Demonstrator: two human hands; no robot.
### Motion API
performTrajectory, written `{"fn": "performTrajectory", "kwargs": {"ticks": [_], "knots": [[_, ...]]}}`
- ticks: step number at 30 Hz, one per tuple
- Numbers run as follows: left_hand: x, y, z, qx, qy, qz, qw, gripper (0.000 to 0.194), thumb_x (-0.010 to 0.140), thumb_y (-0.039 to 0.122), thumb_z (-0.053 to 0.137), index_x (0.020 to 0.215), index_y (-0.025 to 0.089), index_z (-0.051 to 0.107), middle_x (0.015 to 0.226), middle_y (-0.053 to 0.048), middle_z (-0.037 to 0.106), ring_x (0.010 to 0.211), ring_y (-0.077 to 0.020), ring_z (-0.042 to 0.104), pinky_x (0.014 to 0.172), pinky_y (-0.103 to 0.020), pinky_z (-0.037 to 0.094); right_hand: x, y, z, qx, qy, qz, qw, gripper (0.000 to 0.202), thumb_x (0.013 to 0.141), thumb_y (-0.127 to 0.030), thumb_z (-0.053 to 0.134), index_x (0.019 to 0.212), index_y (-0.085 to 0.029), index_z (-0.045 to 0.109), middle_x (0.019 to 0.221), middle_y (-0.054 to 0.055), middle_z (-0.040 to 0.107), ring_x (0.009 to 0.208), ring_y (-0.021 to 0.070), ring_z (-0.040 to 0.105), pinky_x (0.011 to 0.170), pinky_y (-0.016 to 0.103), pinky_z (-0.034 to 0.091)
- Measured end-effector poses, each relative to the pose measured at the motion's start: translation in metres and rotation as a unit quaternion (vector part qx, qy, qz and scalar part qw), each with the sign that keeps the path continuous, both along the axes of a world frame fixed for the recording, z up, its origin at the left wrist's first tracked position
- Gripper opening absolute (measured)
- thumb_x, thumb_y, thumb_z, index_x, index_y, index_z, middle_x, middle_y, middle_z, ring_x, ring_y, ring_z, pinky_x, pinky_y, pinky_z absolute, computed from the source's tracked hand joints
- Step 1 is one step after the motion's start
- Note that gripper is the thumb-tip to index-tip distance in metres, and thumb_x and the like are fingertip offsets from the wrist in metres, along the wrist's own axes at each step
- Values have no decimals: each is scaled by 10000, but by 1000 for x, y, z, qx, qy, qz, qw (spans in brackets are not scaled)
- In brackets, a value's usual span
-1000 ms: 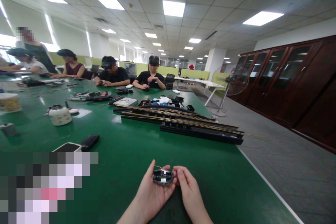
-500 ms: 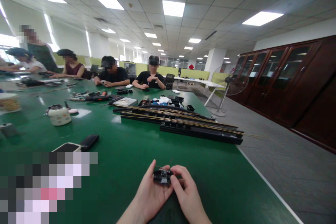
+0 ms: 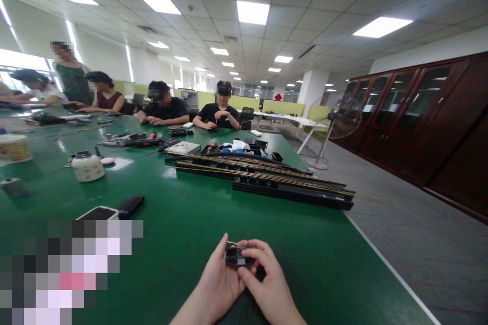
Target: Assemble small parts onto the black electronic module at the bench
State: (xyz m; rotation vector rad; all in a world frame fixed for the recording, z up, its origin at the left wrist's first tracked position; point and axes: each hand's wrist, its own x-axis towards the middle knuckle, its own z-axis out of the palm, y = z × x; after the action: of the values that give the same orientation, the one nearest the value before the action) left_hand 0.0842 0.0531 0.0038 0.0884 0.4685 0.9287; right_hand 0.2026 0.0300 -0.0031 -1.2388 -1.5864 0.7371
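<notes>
A small black device (image 3: 236, 259) with an open housing and a pale part inside lies between my hands, above the green table (image 3: 183, 249). My left hand (image 3: 219, 277) cradles it from the left and below, thumb raised along its side. From the right, my right hand (image 3: 269, 277) grips it, with fingers over its top right edge and thumb at its lower front. A thin light wire rises at the device's top. Its exact kind is too small to tell.
Ahead lie long black rails (image 3: 293, 195) with thin brass-coloured rods. To the left are a phone (image 3: 98, 213), a black case (image 3: 130, 206) and a white jar (image 3: 87, 167). Several people sit across the table; one person stands. A fan (image 3: 330, 124) stands at right.
My right fingers have moved left over the device's top, and its thumb has dropped to the front edge. The device has shifted slightly right. The standing person appears farther right.
</notes>
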Motion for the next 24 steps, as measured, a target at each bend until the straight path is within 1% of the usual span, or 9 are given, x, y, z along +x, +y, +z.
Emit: {"fn": "performTrajectory", "kwargs": {"ticks": [5,10,14,20,24], "knots": [[0,-1,3,-10,4,-12,1000,279,779,398,475,763,129,547,664,-44,612,564,-147,582,635,-317,473,-1,-1,2,-9,13,2,1000,243,633,-94,611,807,-255,661,1057,58,571,1053,235,495,933,401,366],[0,-1,8,-17,7,-1,1000,281,792,390,453,731,128,536,645,-44,601,554,-141,571,626,-306,466,-1,-1,2,-7,9,6,1000,277,609,-60,610,796,-259,660,1051,49,578,1052,234,492,935,401,355],[0,-1,8,-16,5,-4,1000,285,794,390,445,735,127,538,635,-42,595,560,-147,571,623,-307,463,-2,0,2,-11,6,2,1000,258,613,-68,612,781,-258,660,1033,46,588,1043,237,498,928,399,357],[-1,0,5,-17,2,-15,1000,283,776,400,474,762,128,548,667,-52,605,588,-149,582,604,-280,455,-1,-1,3,-20,33,-3,999,238,615,-78,615,778,-244,665,1035,53,588,1034,233,511,919,387,373],[-2,1,3,-22,3,-13,1000,291,769,408,482,787,128,554,730,-84,621,688,-179,613,609,-272,457,2,1,0,-26,52,-16,998,196,635,-123,627,790,-238,660,1056,66,577,1043,236,508,918,390,379]]}}
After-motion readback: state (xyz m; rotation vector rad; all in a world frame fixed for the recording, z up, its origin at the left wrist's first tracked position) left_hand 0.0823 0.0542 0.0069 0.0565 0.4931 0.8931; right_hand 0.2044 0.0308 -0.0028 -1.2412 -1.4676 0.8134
